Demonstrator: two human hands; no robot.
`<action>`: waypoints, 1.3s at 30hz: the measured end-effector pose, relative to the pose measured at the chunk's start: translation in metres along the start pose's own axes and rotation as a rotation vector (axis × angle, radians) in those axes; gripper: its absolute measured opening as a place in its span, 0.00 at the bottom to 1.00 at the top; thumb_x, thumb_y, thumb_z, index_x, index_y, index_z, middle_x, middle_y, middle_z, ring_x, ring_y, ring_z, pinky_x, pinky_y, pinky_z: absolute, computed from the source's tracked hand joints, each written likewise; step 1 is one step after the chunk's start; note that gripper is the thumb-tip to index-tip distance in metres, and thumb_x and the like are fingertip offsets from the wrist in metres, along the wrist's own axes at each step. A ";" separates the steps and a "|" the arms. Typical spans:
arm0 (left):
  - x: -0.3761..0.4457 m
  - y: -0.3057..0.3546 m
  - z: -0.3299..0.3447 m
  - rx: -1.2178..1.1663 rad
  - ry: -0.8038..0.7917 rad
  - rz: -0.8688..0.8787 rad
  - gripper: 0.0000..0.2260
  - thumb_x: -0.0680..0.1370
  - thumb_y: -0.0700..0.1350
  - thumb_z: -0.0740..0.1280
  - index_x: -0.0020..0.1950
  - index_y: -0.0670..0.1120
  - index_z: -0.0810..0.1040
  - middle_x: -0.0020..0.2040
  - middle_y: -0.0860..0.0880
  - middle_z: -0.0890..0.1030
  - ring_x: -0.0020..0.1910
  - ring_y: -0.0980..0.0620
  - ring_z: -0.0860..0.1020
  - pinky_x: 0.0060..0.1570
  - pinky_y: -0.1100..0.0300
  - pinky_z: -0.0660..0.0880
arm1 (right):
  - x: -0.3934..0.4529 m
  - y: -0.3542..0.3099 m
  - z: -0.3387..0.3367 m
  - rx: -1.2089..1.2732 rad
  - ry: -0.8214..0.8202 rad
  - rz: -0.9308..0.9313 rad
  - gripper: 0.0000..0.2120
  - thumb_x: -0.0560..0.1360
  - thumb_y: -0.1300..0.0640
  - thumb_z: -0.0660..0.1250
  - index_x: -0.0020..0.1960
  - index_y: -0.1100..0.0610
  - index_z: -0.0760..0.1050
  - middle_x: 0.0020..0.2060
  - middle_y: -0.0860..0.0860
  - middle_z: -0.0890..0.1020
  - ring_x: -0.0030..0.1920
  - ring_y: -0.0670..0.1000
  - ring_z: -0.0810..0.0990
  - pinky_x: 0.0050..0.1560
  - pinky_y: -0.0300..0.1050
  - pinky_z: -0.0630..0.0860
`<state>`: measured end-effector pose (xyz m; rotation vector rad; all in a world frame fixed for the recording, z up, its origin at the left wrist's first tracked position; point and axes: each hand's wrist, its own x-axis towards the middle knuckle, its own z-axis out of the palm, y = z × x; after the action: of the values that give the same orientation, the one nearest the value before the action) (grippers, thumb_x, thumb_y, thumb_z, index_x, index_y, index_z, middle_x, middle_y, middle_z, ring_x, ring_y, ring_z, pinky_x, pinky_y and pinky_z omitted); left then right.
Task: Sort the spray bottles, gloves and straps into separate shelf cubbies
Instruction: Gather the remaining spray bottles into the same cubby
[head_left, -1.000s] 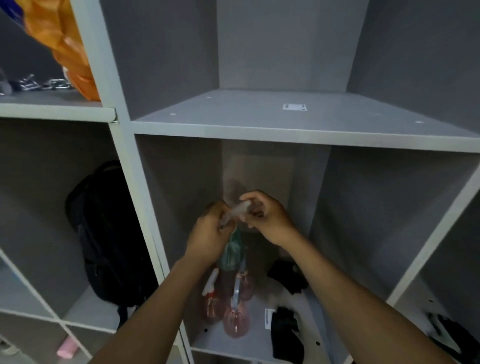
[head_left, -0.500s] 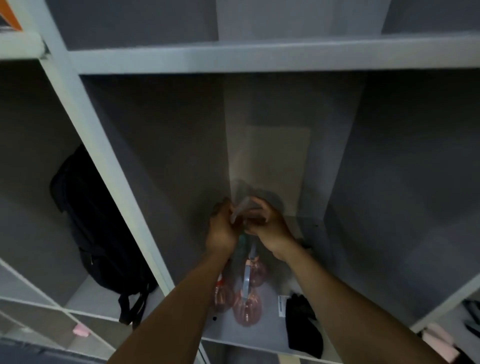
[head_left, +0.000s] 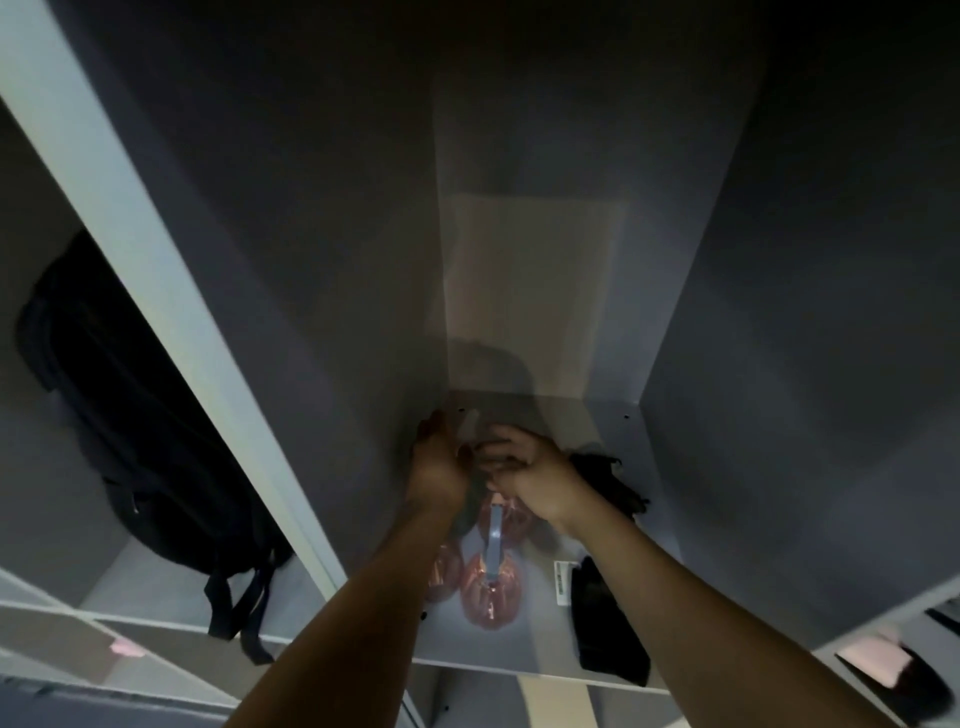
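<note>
Both hands (head_left: 439, 462) (head_left: 524, 475) grip one spray bottle (head_left: 470, 499)

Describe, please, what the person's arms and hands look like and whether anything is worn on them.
Both forearms are bare right down to the frame's lower edge: no sleeve shows. The left hand and the right hand wear no gloves. I see no watch, band or ring, though the dim light and blur could hide a small one. No markings show.

Head camera looks steeply down into a shelf cubby (head_left: 613, 415); close.
</note>
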<state>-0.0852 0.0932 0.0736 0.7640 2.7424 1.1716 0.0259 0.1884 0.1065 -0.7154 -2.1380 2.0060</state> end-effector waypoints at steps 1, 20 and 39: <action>-0.001 -0.003 0.002 0.049 -0.020 -0.029 0.20 0.80 0.44 0.64 0.71 0.39 0.68 0.66 0.38 0.74 0.64 0.41 0.74 0.66 0.52 0.69 | -0.003 0.001 -0.001 -0.005 0.012 -0.007 0.33 0.74 0.77 0.63 0.76 0.59 0.64 0.60 0.54 0.79 0.60 0.53 0.79 0.47 0.37 0.79; -0.086 0.018 -0.060 -0.033 -0.157 0.079 0.19 0.77 0.43 0.69 0.67 0.51 0.71 0.64 0.49 0.71 0.62 0.49 0.73 0.64 0.50 0.73 | -0.080 0.016 -0.008 0.039 0.257 0.017 0.18 0.74 0.66 0.72 0.59 0.49 0.78 0.51 0.52 0.84 0.50 0.52 0.85 0.51 0.54 0.83; -0.137 -0.012 -0.022 -0.227 -0.327 -0.049 0.08 0.80 0.43 0.66 0.59 0.50 0.77 0.51 0.52 0.81 0.49 0.60 0.80 0.59 0.58 0.78 | -0.089 0.068 0.038 0.047 0.296 0.015 0.18 0.74 0.63 0.72 0.60 0.46 0.80 0.54 0.44 0.84 0.53 0.45 0.83 0.55 0.47 0.82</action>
<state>0.0241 0.0079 0.0633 0.7756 2.3065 1.1998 0.1059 0.1173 0.0570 -0.9563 -1.9150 1.8174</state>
